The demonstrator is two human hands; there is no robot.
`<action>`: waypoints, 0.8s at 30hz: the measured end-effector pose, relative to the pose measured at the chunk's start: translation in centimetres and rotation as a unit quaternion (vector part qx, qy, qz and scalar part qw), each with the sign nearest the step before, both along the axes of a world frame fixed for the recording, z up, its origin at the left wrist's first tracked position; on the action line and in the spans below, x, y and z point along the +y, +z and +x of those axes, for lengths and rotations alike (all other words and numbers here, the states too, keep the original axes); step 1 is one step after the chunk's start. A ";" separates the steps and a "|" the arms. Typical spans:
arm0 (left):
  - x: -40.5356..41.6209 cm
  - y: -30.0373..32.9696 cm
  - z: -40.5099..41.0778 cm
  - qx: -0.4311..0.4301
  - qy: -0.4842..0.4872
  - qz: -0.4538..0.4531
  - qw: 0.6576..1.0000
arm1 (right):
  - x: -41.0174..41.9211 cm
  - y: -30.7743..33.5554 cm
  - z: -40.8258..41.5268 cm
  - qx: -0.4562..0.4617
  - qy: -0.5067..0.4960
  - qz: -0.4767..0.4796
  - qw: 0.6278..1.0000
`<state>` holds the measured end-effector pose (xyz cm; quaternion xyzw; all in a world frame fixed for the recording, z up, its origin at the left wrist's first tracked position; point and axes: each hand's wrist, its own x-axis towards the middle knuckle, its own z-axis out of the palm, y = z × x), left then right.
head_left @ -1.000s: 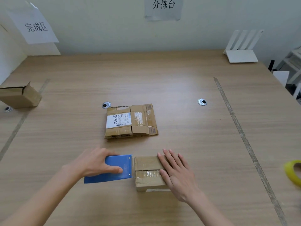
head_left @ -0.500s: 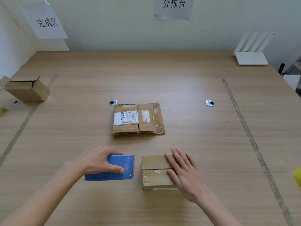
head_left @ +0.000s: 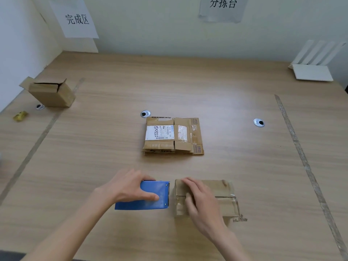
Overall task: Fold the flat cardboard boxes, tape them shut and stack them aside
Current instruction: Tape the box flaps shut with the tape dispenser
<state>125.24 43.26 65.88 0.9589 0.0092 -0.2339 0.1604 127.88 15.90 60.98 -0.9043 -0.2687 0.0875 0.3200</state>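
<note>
**Desk:** What is in the foreground?

**Photographer:** A person's two bare hands at work over a wooden table (head_left: 226, 87). The left hand (head_left: 128, 187) grips a blue tape dispenser (head_left: 148, 196), thumb along its near face, fingers curled over the top. The dispenser's toothed edge points toward a small folded box (head_left: 222, 196), just beside it, with a narrow gap between them.

**Desk:** And the right hand?

**Photographer:** The right hand (head_left: 201, 200) lies on the left part of the folded box, its fingers bent and pressing down along the top seam. Clear tape shines across the box's near half. The box sits at the near centre of the table.

**Desk:** Where are the other boxes?

**Photographer:** A stack of flat boxes (head_left: 173, 136) lies mid-table, well beyond the hands, the top one bearing a white shipping label. At far left an open box (head_left: 51, 93) stands by the wall, its flaps up, under a paper sign (head_left: 75, 18). A second paper sign (head_left: 222, 7) hangs at top centre.

**Desk:** Anything else?

**Photographer:** A white router (head_left: 312, 68) at the far right corner, a small yellow object (head_left: 20, 115) at the left edge, round cable ports in the tabletop, and tape lines running down both sides of the table.
</note>
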 end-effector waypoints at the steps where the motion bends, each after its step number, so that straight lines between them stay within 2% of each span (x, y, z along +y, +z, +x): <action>1: 0.1 0.0 -0.2 0.004 0.005 -0.008 1.000 | 0.3 -0.1 -0.2 -0.022 -0.011 -0.018 1.000; 6: 1.1 0.5 -0.9 0.004 0.030 -0.036 0.999 | 0.3 -1.7 -0.7 -0.107 0.012 -0.090 0.990; 10: 1.2 0.8 -1.0 0.008 0.029 -0.035 0.999 | 0.3 -1.9 -0.5 -0.093 0.012 -0.096 0.991; 14: 0.7 0.0 -1.0 0.011 0.035 -0.038 0.999 | 1.2 -1.8 -0.4 -0.057 -0.037 -0.083 0.994; 24: 0.4 -1.5 -1.0 0.019 0.045 -0.037 0.998 | 1.5 -2.1 -0.5 -0.072 -0.044 -0.102 0.991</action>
